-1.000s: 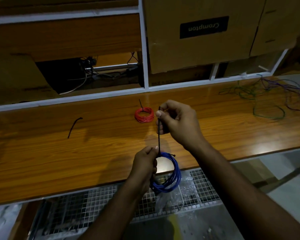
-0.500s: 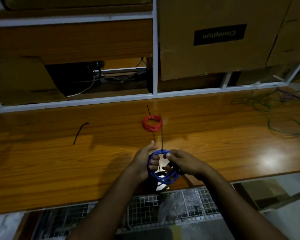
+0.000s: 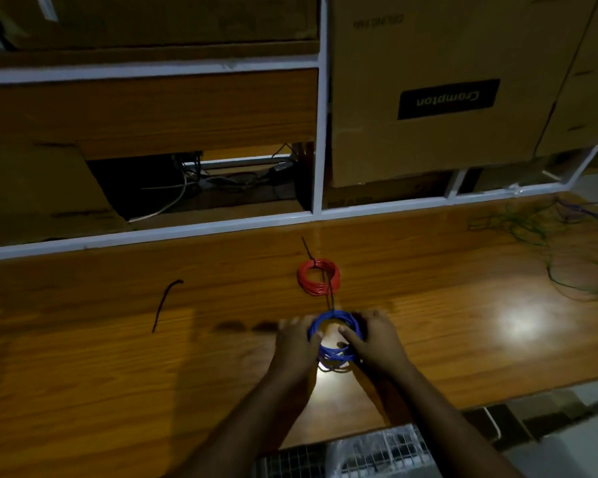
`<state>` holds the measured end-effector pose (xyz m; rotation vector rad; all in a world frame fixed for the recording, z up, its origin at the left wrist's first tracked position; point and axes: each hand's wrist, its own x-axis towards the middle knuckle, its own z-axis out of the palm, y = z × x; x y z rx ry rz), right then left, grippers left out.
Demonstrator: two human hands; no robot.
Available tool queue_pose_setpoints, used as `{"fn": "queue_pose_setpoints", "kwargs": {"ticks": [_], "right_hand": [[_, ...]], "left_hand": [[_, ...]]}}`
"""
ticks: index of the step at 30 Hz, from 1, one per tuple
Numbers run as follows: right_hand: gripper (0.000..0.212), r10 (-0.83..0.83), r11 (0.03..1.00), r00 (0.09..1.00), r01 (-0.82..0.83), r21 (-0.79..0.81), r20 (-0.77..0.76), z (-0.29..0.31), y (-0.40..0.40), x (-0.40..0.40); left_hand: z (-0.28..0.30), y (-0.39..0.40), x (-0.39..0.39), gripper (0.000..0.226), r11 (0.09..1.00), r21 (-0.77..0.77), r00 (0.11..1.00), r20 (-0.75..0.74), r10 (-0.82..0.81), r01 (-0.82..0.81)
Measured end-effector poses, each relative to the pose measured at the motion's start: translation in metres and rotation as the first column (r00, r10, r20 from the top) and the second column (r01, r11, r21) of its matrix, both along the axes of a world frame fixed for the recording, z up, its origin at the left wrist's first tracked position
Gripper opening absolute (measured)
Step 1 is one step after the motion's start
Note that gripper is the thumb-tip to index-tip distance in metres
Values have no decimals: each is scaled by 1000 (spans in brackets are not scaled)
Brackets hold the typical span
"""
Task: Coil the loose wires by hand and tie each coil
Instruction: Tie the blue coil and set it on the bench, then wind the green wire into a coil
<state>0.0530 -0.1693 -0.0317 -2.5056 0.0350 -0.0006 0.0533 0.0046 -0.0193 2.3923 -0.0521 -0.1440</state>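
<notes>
A blue wire coil (image 3: pixel 335 353) lies low over the wooden table (image 3: pixel 83 374), held from both sides. My left hand (image 3: pixel 296 343) grips its left rim, thumb inside the ring. My right hand (image 3: pixel 373 339) grips the right rim, thumb also inside. A black tie (image 3: pixel 331 294) sticks up from the coil's far edge. Just beyond it lies a red wire coil (image 3: pixel 319 281) with its own black tie tail. Loose green and purple wires (image 3: pixel 567 243) sprawl at the far right of the table.
A spare black tie (image 3: pixel 164 303) lies on the table at the left. White shelf frame (image 3: pixel 320 132) and cardboard boxes (image 3: pixel 446 81) stand behind the table. A wire mesh rack (image 3: pixel 359 457) sits below the table's front edge.
The right hand let go of the tie's upper end and came down onto the blue coil. Both hands carried the coil forward over the table, toward the red coil.
</notes>
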Motion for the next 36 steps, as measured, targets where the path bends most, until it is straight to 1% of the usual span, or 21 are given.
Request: {"fn": "queue_pose_setpoints", "kwargs": {"ticks": [1, 2, 4, 6, 9, 11, 13, 16, 17, 19, 21, 24, 26, 28, 31, 34, 36], "right_hand": [[38, -34, 999, 999, 34, -36, -6, -5, 3, -1], [40, -67, 996, 998, 67, -52, -12, -9, 6, 0], [42, -114, 992, 993, 114, -55, -9, -12, 10, 1], [41, -156, 988, 988, 157, -2, 15, -10, 11, 1], [37, -225, 972, 971, 218, 86, 76, -8, 10, -4], [37, -267, 958, 956, 250, 139, 122, -7, 12, -9], [39, -309, 945, 939, 284, 163, 153, -6, 13, -13], [43, -353, 932, 915, 327, 153, 195, -6, 11, -19], [46, -360, 931, 908, 336, 142, 213, -6, 8, -21], [44, -378, 926, 893, 360, 117, 243, -4, -1, -26], [41, -387, 921, 879, 382, 74, 277, 0, -17, -32], [45, -341, 923, 883, 380, -64, 324, 5, -53, -36], [46, -312, 909, 880, 386, -156, 359, 6, -78, -36], [45, -295, 884, 879, 400, -241, 376, 3, -115, -34], [48, -243, 868, 905, 363, -338, 348, -1, -175, -28], [49, -208, 873, 927, 320, -368, 314, -5, -238, -23], [49, -247, 864, 922, 349, -362, 300, -8, -280, -22]], "left_hand": [[-5, 1, 0, 40, 998, 69, 999, 36, -2, 0], [-9, 2, 0, 41, 994, 107, 998, 58, -7, 0], [-13, 4, -1, 41, 994, 110, 996, 90, -24, 14], [-17, 8, -1, 42, 997, 73, 993, 111, -30, 22], [-17, 16, 3, 53, 999, -33, 995, 101, -12, 16], [-11, 22, 8, 54, 996, -78, 993, 118, -25, 35], [-1, 26, 10, 51, 993, -92, 982, 181, -54, 72], [18, 22, 11, 45, 978, -102, 939, 313, -143, 183], [24, 17, 13, 44, 969, -85, 919, 347, -189, 231], [33, 1, 15, 43, 942, -38, 872, 393, -293, 333], [39, -21, 17, 44, 904, -16, 829, 406, -385, 428], [39, -62, 20, 49, 850, 37, 767, 410, -493, 526], [33, -87, 24, 51, 823, 89, 738, 397, -546, 562], [23, -123, 28, 52, 806, 126, 731, 359, -580, 578], [10, -183, 38, 54, 810, 165, 756, 292, -585, 563], [0, -244, 42, 52, 810, 189, 768, 259, -586, 555], [-5, -283, 42, 51, 811, 206, 774, 243, -584, 548]]}}
